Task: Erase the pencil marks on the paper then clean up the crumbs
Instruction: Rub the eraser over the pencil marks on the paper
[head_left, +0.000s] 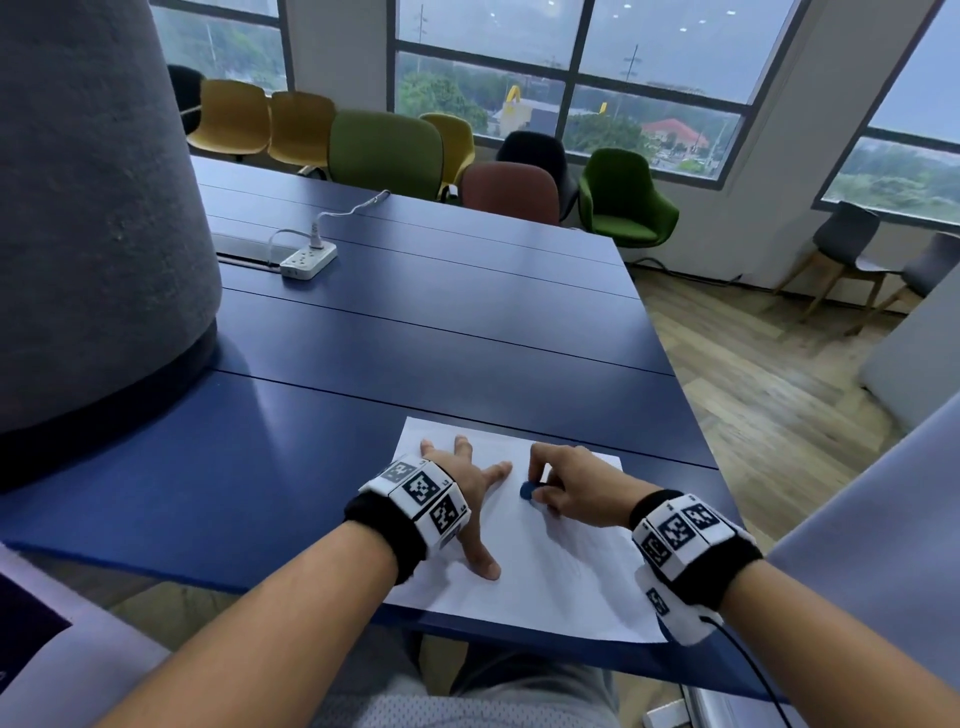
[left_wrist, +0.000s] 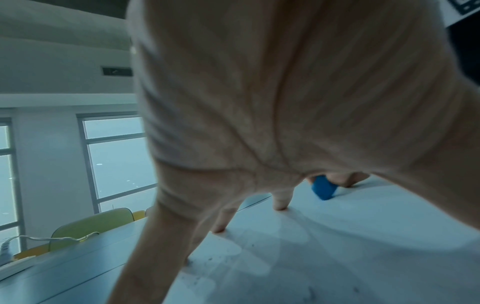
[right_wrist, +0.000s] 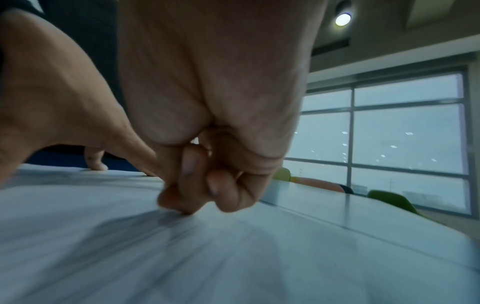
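Observation:
A white sheet of paper (head_left: 545, 566) lies on the blue table (head_left: 415, 338) near its front edge. My left hand (head_left: 470, 483) presses flat on the sheet's left half with fingers spread. My right hand (head_left: 563, 480) pinches a small blue eraser (head_left: 529, 490) and holds it down on the paper's upper middle. From the left wrist camera the eraser (left_wrist: 323, 188) shows beyond my spread fingers, and dark eraser crumbs (left_wrist: 207, 267) dot the paper near them. The right wrist view shows curled fingers (right_wrist: 197, 185) on the sheet; the eraser is hidden there. Faint pencil lines (head_left: 576, 566) remain lower down.
A large grey felt-covered column (head_left: 93, 208) stands on the table's left side. A white power strip (head_left: 308, 260) with a cable lies farther back. Coloured chairs (head_left: 387, 150) line the far edge under the windows. The table's right edge drops to wooden floor (head_left: 753, 374).

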